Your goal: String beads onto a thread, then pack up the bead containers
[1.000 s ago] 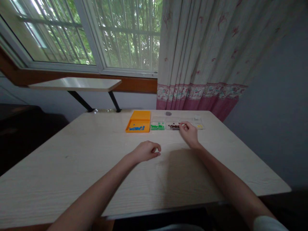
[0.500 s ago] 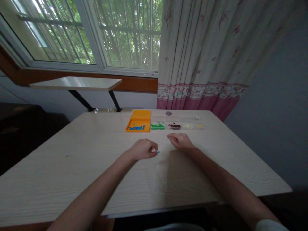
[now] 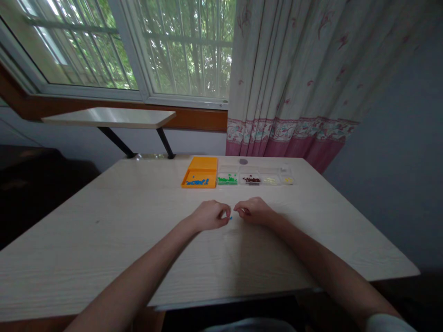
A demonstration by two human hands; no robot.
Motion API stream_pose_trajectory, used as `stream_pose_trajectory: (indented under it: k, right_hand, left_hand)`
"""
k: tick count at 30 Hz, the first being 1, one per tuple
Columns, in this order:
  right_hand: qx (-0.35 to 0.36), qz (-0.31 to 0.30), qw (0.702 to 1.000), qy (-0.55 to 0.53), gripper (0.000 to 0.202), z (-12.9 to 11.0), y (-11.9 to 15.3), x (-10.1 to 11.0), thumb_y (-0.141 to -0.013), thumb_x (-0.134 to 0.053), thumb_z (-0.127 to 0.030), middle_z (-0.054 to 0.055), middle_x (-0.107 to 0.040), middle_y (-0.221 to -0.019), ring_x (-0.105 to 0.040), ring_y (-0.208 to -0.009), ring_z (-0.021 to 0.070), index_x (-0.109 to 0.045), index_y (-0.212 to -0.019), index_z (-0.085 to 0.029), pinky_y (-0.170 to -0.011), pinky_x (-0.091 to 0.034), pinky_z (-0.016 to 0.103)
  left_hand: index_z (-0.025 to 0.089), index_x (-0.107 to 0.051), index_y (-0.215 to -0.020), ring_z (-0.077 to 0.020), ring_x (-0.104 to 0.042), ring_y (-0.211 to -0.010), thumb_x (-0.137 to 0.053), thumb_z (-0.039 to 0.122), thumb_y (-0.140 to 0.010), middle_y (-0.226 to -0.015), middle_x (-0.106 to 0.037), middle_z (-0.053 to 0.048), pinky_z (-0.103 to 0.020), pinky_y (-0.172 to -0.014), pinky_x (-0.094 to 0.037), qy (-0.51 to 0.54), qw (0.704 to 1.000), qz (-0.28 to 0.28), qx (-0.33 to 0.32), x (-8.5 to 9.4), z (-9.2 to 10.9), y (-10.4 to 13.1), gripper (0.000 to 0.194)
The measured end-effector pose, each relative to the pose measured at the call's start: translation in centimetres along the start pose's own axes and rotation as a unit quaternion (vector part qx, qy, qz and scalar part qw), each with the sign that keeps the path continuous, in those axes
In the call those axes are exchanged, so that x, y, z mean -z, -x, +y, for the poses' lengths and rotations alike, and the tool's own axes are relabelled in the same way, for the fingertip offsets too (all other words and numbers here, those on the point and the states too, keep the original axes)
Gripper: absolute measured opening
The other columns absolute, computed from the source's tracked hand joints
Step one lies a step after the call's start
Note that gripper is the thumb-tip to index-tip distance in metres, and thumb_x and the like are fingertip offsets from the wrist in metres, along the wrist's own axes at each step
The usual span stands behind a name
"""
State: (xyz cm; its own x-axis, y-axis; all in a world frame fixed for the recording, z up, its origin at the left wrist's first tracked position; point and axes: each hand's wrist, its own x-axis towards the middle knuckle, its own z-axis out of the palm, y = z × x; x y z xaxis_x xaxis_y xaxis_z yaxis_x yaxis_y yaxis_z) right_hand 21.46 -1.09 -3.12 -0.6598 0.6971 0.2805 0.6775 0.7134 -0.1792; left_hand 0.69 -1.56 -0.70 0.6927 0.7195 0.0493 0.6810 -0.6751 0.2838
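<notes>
Fingers of the left hand (image 3: 209,216) are curled shut, pinching a small blue bead (image 3: 230,217) at their tips, low over the table (image 3: 104,240). Just beside it, the right hand (image 3: 254,212) is loosely closed, its contents indiscernible. Beyond both lie an orange tray (image 3: 200,173) and clear bead trays (image 3: 256,179).

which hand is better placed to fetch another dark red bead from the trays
Probably the right hand. The tray of dark red beads lies straight ahead of it, while the left hand is curled around a small blue bead at its fingertips.
</notes>
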Motion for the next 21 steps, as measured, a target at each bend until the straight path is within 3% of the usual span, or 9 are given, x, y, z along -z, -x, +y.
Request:
stream_pose_trajectory:
  k: [5, 11, 21]
  right_hand:
    - [-0.028, -0.016, 0.999, 0.006, 0.021, 0.02, -0.1, 0.38, -0.077, -0.052, -0.015, -0.001, -0.065, -0.068, -0.057, -0.06, 0.0116, -0.064, -0.093, -0.022, -0.059, -0.036, 0.02]
    - [-0.017, -0.004, 1.0, -0.002, 0.021, 0.18, 0.02, 0.08, -0.077, -0.053, -0.015, -0.002, -0.065, -0.066, -0.056, -0.057, 0.0108, -0.065, -0.092, -0.022, -0.058, -0.036, 0.019]
    - [0.015, 0.065, 0.998, -0.015, 0.013, -0.3, 0.16, -0.49, -0.078, -0.056, -0.028, -0.004, -0.058, -0.054, -0.051, -0.049, 0.0092, -0.065, -0.087, -0.024, -0.055, -0.033, 0.019]
  left_hand:
    - [0.023, -0.063, -0.084, -0.0152, -0.057, -0.059, -0.049, 0.042, -0.075, -0.063, -0.064, 0.0, -0.022, -0.051, -0.031, -0.029, 0.999, 0.015, 0.019, -0.4, 0.39, -0.08, 0.025]
    - [0.024, -0.064, -0.084, -0.0134, -0.058, -0.06, -0.046, 0.03, -0.078, -0.066, -0.064, 0.001, -0.021, -0.054, -0.034, -0.007, 1.0, 0.017, 0.008, -0.6, 0.64, -0.18, 0.02]
    - [0.023, -0.065, -0.086, -0.0095, -0.051, -0.051, -0.049, 0.031, -0.078, -0.058, -0.06, 0.002, -0.019, -0.05, -0.03, 0.046, 0.995, 0.083, 0.044, -0.46, 0.42, -0.2, 0.02]
